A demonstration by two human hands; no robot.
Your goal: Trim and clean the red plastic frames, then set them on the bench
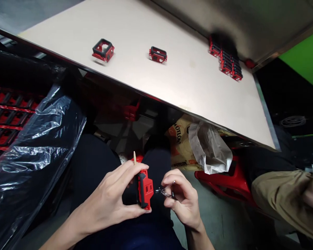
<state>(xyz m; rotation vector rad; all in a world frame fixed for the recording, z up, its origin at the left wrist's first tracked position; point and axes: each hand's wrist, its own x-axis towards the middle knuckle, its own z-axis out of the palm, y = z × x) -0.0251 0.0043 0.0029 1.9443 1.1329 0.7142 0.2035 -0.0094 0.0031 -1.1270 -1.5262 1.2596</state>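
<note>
My left hand (111,194) grips a red-and-black plastic housing (145,189) between fingers and thumb, with a thin wooden stick (134,158) rising just behind its top end. Close to the housing's right side, my right hand (182,198) pinches a small, thin, shiny piece (165,191), too small to identify. Beyond the hands lies a pale laminate table (187,80), holding two loose red-and-black frames (103,50) (158,54) and a grouped row of similar parts (225,59) near its far right.
A black plastic bag (33,149) covers the left side, over a red crate (7,118). Below the table edge are a yellow printed sack (178,142), a white plastic bag (208,149) and a red stool (229,182). A person's khaki sleeve (284,198) enters at right.
</note>
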